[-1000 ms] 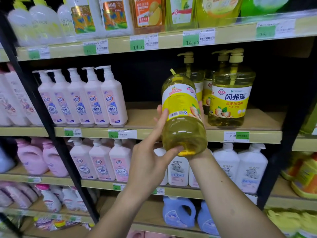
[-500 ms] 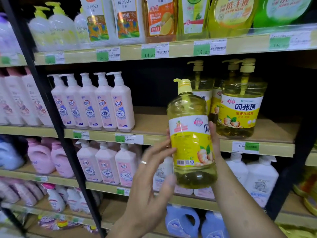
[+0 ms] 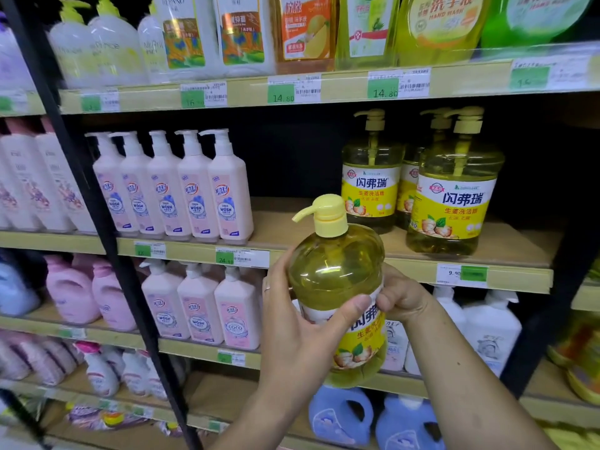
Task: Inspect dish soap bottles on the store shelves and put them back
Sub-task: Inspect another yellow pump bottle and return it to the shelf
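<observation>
The yellow dish soap bottle (image 3: 337,287) is held in the lower centre of the frame, in front of the shelf edge (image 3: 406,271) and clear of it, tilted so that its pump cap (image 3: 326,214) leans toward the upper left. The left hand (image 3: 292,323) is wrapped round the bottle's near side, thumb laid across the top of the label (image 3: 367,332); the right hand (image 3: 401,302) is curled round its far side, so both grips are closed on the bottle. For a sound inspection, the body is best supported from beneath while it is rotated slowly, so that label and cap are each brought to face the camera. For the return, the bare stretch of shelf board (image 3: 292,222) left of the matching yellow bottles (image 3: 451,196) appears the likely spot; the base should be set flat, label outward.
</observation>
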A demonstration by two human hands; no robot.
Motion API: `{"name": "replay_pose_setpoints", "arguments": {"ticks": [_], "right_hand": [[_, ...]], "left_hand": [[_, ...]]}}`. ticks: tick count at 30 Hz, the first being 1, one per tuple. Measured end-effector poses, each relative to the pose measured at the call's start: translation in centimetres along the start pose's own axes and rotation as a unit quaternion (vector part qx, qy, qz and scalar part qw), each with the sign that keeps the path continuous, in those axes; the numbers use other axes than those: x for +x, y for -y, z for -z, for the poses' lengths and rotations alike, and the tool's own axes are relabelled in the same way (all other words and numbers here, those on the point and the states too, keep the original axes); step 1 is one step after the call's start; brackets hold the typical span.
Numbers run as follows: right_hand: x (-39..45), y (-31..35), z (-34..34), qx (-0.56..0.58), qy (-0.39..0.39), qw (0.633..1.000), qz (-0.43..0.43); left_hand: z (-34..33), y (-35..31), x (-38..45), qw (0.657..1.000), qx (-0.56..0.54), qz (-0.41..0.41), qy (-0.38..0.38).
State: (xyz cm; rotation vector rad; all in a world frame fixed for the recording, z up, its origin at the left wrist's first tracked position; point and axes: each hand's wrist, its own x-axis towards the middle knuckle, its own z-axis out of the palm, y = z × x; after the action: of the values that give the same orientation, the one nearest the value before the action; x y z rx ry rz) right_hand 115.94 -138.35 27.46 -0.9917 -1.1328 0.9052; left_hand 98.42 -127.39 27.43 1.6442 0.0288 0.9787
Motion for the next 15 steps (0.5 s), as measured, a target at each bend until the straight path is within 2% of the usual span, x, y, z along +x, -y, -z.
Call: {"name": "replay_pose_setpoints", "arguments": {"ticks": [5,6,8,11,13,15], "right_hand": [[-0.6,0.2,0.2,-0.011,0.074,0.997,0.021],[-1.0,-0.1,0.2,-0.017,0.065,0.997,0.025],[-2.0,-0.9,-0.4,-0.022,-0.028,0.999,0.004],[-3.4,-2.3,-1.9,-0.016,-0.179,0.984,-0.023],[-3.8,-2.9,-2.9,-0.026,-0.238,0.969,-0.058],[-3.8,-3.4,-3.7,0.012,-0.260,0.959,-0.115]], "left_hand": [[-0.1,0.2,-0.4,1.000,0.023,-0.014,-0.012],[0.0,0.4,-0.4,0.999,0.031,-0.022,-0.014],[0.1,0.7,-0.5,0.998,0.039,-0.038,-0.027],[0.3,1.4,-0.5,0.996,0.037,-0.057,-0.053],[0.2,2.0,-0.5,0.994,0.041,-0.070,-0.074],[0.0,2.7,-0.2,0.991,0.045,-0.087,-0.095]]}}
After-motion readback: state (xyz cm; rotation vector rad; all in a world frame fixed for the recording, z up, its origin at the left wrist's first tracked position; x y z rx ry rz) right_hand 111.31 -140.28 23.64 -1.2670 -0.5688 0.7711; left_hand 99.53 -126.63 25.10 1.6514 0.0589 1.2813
